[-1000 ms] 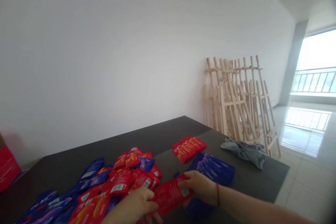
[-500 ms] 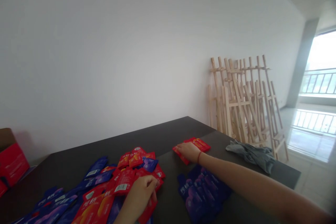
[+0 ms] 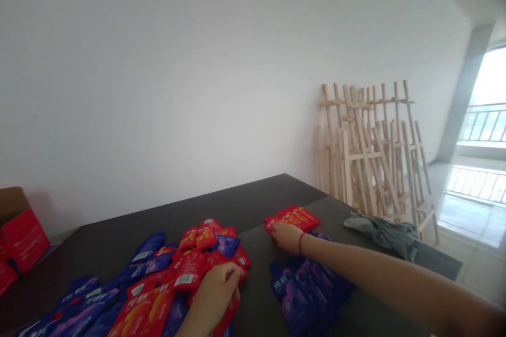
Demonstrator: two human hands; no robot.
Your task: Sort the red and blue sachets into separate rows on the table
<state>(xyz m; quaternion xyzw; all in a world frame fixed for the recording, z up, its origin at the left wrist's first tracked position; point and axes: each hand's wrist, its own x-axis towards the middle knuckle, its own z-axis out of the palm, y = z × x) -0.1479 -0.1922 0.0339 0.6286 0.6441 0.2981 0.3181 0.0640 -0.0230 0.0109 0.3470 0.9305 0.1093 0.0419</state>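
My right hand [image 3: 289,238], with a thin red band at the wrist, reaches across the table. Its fingers bend down onto the near left end of an overlapping row of red packets [image 3: 302,217], gripping the end packet. Beneath that forearm lies a fanned set of dark blue packets [image 3: 300,295]. At the right edge of a mixed heap, my left hand [image 3: 223,285] is closed, thumb against its curled fingers. A red packet [image 3: 226,322] shows just under it and appears held, though its gripped edge is hidden. The heap has red packets [image 3: 187,268] and blue packets [image 3: 148,247].
The dark table [image 3: 233,202] stands against a white wall. A red box [image 3: 26,237] with an open brown flap is at the far left. A crumpled grey cloth [image 3: 383,234] lies near the right edge. Wooden easels [image 3: 367,158] lean by the wall beyond.
My right hand has drawn slightly nearer, and the end red packet now lies more in line with its row. My left hand has barely moved. The view has shifted slightly.
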